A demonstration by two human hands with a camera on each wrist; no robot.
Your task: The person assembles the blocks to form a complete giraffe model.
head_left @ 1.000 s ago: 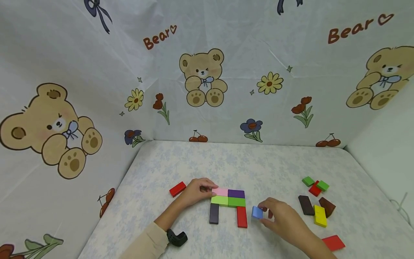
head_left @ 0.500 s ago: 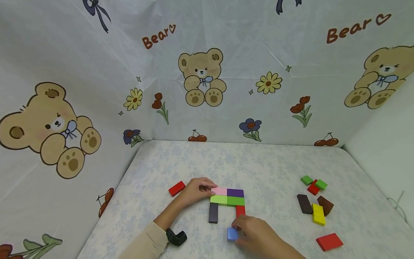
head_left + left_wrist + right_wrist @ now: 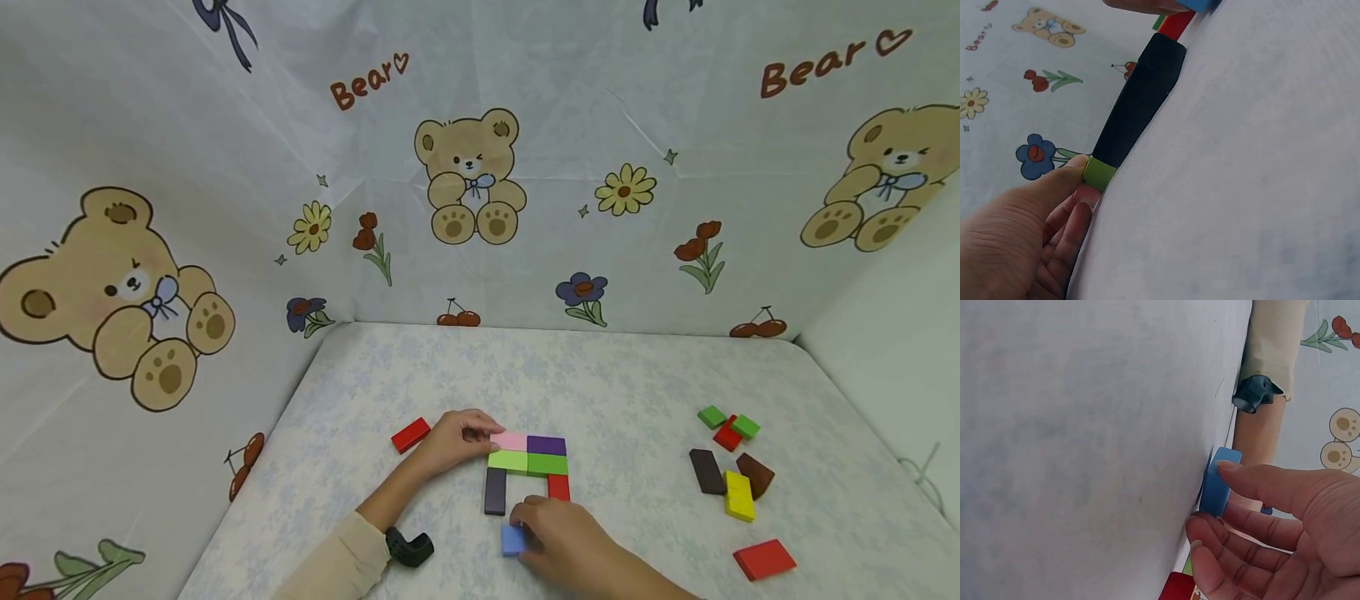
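At the left end of a flat block arrangement my left hand (image 3: pixel 453 442) curls its fingertips round the corner of the pink block (image 3: pixel 510 442). Its thumb touches the lime block (image 3: pixel 1099 174) in the left wrist view. Beside these lie a purple block (image 3: pixel 546 447) and a green block (image 3: pixel 547 465). A dark block (image 3: pixel 495 492) and a partly covered red block (image 3: pixel 558 487) extend toward me like legs. Below the gap between them, my right hand (image 3: pixel 566 537) pinches a small blue block (image 3: pixel 1220 482) between thumb and fingers, low over the table or on it.
A loose red block (image 3: pixel 411 435) lies left of my left hand. Loose blocks sit at right: green (image 3: pixel 712 417), dark brown (image 3: pixel 707 472), yellow (image 3: pixel 738 497), brown (image 3: pixel 755 475) and red (image 3: pixel 764 560). A black wrist mount (image 3: pixel 409 548) is on my left wrist.
My right hand has carried the blue block left and toward me, from right of the red leg to below the gap between the legs. The left hand has stayed put.
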